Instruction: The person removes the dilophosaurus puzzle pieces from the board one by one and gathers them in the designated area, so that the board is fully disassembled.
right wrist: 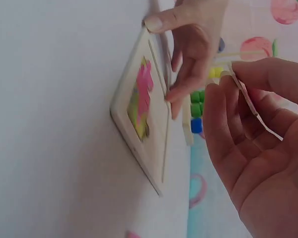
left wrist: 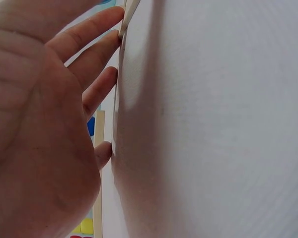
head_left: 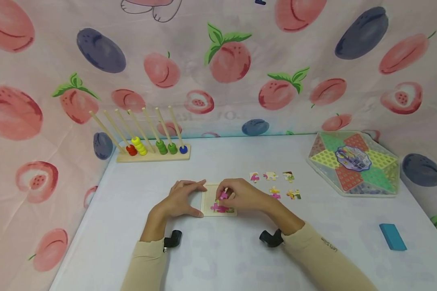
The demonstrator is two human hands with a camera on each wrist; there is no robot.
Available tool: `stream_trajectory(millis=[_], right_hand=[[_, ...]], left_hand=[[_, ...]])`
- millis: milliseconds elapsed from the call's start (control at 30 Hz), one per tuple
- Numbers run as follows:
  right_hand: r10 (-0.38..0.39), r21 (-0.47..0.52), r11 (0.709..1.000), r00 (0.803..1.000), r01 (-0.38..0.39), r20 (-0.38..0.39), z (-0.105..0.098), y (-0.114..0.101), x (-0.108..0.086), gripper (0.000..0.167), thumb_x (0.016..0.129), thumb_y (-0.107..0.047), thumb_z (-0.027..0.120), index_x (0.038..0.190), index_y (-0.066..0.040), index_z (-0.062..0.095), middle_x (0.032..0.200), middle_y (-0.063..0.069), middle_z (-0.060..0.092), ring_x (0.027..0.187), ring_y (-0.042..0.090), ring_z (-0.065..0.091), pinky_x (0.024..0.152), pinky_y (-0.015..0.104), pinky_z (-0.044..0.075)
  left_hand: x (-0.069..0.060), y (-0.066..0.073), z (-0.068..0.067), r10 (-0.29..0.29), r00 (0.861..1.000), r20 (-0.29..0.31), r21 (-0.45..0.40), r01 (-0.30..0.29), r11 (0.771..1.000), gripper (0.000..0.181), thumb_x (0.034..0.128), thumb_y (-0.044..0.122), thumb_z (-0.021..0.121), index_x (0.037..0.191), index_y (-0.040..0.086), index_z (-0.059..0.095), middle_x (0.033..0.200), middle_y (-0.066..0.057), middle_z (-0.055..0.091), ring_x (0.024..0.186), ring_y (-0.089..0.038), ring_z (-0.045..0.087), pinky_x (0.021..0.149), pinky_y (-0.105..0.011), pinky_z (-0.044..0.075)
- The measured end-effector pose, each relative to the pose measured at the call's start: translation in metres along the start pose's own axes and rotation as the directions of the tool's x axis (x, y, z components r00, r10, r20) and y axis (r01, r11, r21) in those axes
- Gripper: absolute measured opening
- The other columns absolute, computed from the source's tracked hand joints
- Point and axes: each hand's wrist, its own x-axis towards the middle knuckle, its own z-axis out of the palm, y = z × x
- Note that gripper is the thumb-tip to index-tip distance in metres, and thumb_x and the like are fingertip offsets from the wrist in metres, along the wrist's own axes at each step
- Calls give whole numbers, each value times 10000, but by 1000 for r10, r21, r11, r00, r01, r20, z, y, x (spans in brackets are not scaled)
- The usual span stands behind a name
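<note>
A small wooden puzzle tray (head_left: 210, 192) lies on the white table, with joined pink, green and yellow pieces (right wrist: 143, 91) along its near part. At its left edge is my left hand (head_left: 180, 200), fingers and thumb spread, touching the frame near its two left corners. Above the tray, my right hand (head_left: 247, 196) pinches a puzzle piece (right wrist: 246, 95) between thumb and fingertips. In the right wrist view that piece is seen edge-on and held off the tray. Several loose puzzle pieces (head_left: 271, 176) lie in two rows right of the tray.
A wooden bead stacker (head_left: 154, 155) with upright pegs and coloured beads stands at the back left. At the back right lies a hexagonal patterned box (head_left: 353, 161). A blue block (head_left: 393, 237) rests near the right edge. A fruit-print cloth (head_left: 229, 101) hangs behind the table.
</note>
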Motion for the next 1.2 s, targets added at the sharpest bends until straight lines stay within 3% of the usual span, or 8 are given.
stream_trajectory(millis=[167,333,633,800,933,1067,1200], right_hand=[[1,-39,999,1000,-2,-20,-19,1,-24,159,955,-112,665,1110,-120,700,1115,23,719,931,145,623,724,207,574],[56,-60,997,998,-57,-29,-32,13,-50,231,993,-62,600,1207,-77,685,1198,84,701,821,206,636,665,231,573],[124,-91,986,983,-137,-138,-34,38,-85,177,874,-75,767,1040,-137,758,1000,1,749,757,64,640,651,193,561],[209,-78,972,967,-221,-145,-24,41,-93,163,838,-152,831,989,-164,770,879,-28,718,699,80,610,600,202,529],[224,-50,972,969,-230,-103,-16,45,-95,139,842,-133,818,972,-134,770,764,-39,701,613,78,598,587,201,499],[212,-21,976,973,-215,-85,-9,47,-97,120,858,-118,804,966,-109,754,774,-29,705,603,84,610,589,200,502],[229,-25,972,966,-234,-123,-5,46,-97,129,842,-142,828,934,-117,741,836,-15,678,610,84,598,591,205,493]], left_hand=[[0,0,1,3,1000,1,-12,-3,1000,749,672,285,958,1350,251,639,1623,91,441,1490,-257,321,1291,-606,-13],[0,-1,2,6,1000,3,-14,-6,1000,752,679,283,954,1359,245,632,1631,85,430,1486,-266,320,1286,-608,-8],[1,0,2,-5,1000,3,4,5,1000,755,685,301,951,1365,245,627,1627,75,436,1479,-274,328,1286,-600,-1],[0,1,2,-5,1000,4,5,5,1000,752,688,299,950,1365,241,628,1628,67,437,1483,-281,325,1286,-604,-9],[-1,1,2,-3,1000,4,13,3,1000,753,689,300,949,1367,242,627,1624,67,442,1481,-280,330,1286,-602,-1],[-1,1,1,-2,1000,0,17,2,1000,751,687,299,951,1364,240,629,1621,70,448,1477,-275,335,1287,-597,13],[-1,0,2,-1,1000,2,13,1,1000,751,689,296,950,1365,240,629,1622,70,445,1479,-276,332,1287,-594,13]])
